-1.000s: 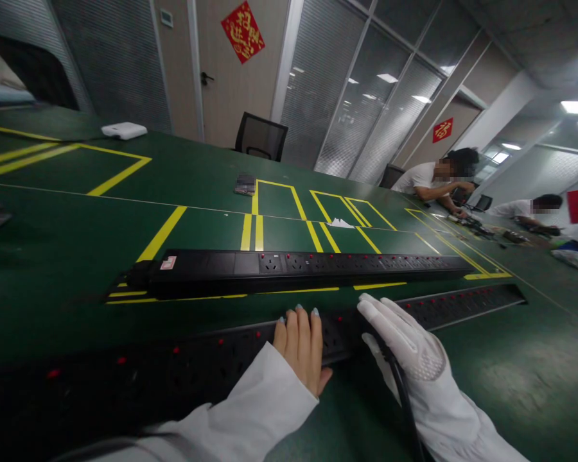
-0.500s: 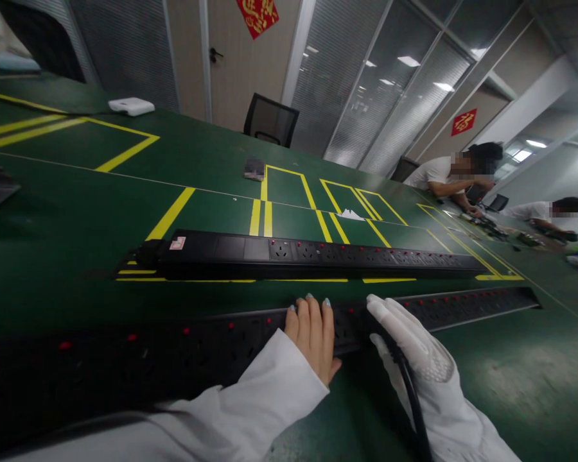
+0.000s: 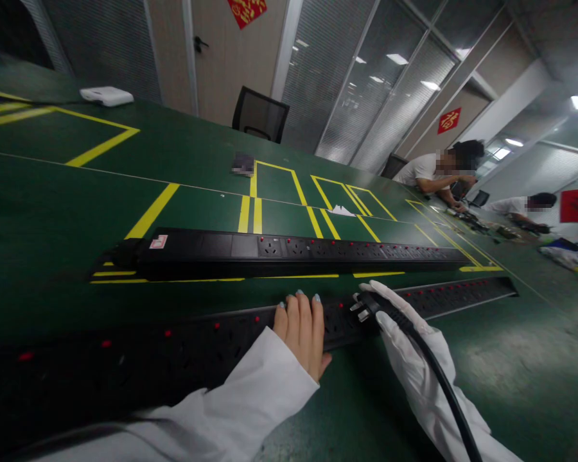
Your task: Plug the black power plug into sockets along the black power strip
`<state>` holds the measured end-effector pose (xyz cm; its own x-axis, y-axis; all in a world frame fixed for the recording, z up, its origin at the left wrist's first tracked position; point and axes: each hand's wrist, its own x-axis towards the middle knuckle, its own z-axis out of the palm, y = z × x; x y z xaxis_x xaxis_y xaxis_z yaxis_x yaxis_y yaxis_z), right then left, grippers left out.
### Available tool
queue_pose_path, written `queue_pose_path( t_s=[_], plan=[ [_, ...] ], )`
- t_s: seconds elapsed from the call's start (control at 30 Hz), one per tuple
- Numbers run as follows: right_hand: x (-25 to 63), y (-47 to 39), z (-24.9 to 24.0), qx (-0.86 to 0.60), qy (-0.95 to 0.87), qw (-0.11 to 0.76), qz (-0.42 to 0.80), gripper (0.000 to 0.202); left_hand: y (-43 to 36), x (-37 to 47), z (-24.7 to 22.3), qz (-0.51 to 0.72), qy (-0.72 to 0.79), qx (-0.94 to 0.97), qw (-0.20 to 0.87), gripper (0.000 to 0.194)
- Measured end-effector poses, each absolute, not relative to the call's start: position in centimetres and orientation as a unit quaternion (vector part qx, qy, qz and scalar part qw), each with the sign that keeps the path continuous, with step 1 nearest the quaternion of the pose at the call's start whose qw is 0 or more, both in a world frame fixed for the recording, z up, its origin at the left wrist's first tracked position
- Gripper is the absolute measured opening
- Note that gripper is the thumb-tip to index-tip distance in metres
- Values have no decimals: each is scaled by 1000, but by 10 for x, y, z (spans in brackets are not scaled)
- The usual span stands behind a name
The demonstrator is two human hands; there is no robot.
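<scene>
The right hand [image 3: 404, 353] held a plug [image 3: 373, 303], prongs [image 3: 361, 313] newly bared, seemingly disconnected, the left hand [image 3: 302, 337] flat on a power strip [image 3: 236, 333].

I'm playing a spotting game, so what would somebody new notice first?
Probably the white-gloved right hand, right of centre, holding a black plastic plug with metal prongs over the long black power strip in front. The bare left hand lies on that strip, farther left. Behind stretches another long black power strip, on the green, yellow-taped table.

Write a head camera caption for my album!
Gloved right hand holds a plug; bare left hand rests on a power strip.
</scene>
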<state>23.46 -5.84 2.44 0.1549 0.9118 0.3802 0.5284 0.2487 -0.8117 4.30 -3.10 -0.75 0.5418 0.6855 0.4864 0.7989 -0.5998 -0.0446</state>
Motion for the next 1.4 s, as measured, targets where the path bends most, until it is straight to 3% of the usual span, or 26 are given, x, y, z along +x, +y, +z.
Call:
queue_pose_path(
  t_s=[0.3, 0.67, 1.1, 1.4],
  plan=[
    [223, -69, 33, -577, -683, 428, 133, 43, -30, 42, -9, -224, -420, -868, 142, 56],
    [232, -60, 33, -518, -804, 244, -161, 48, -32, 43, -4, -208, -432, -866, 145, 58],
    [232, -57, 45, -511, -817, 174, -201, 36, -33, 43, 0, -189, -438, -868, 137, 56],
    [234, -61, 41, -535, -811, 184, -150, 42, -32, 40, -1, -191, -425, -874, 136, 52]
  ],
)
